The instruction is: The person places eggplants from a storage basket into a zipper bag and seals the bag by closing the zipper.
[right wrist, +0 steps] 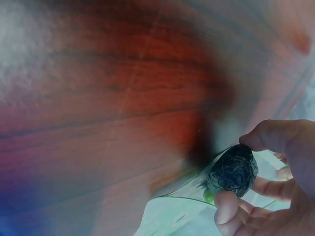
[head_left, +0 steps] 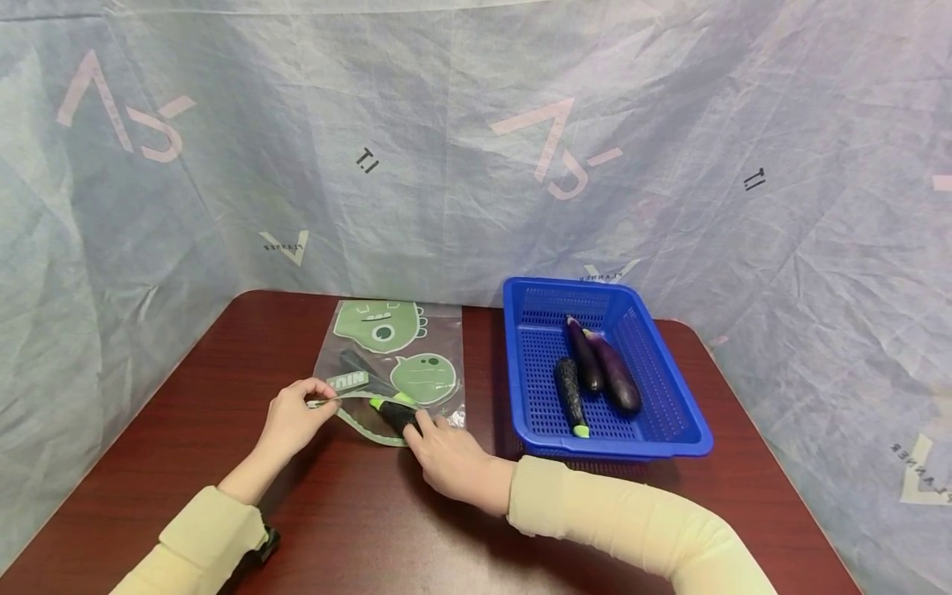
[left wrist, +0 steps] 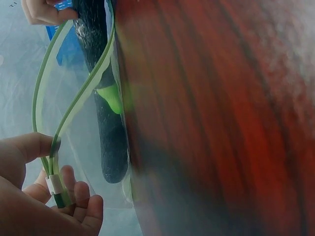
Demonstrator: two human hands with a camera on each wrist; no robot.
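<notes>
A clear zip bag [head_left: 424, 380] with green dinosaur prints lies on the table, its mouth spread toward me. My left hand [head_left: 293, 419] pinches the left corner of the mouth, by the white slider [left wrist: 53, 185]. With thumb and fingers my right hand [head_left: 457, 463] grips a dark, rough-skinned cucumber [head_left: 397, 416], seen end-on in the right wrist view. Its bright green tip points into the bag's mouth. Another dark cucumber [left wrist: 113, 152] lies inside the bag, partly hidden by the prints in the head view.
At the right stands a blue perforated basket [head_left: 684, 413]. It holds two purple eggplants [head_left: 616, 376] and a dark cucumber [head_left: 570, 397] with a green tip. The red-brown wooden table [head_left: 357, 521] meets hanging grey cloth [head_left: 446, 207] at the back and sides.
</notes>
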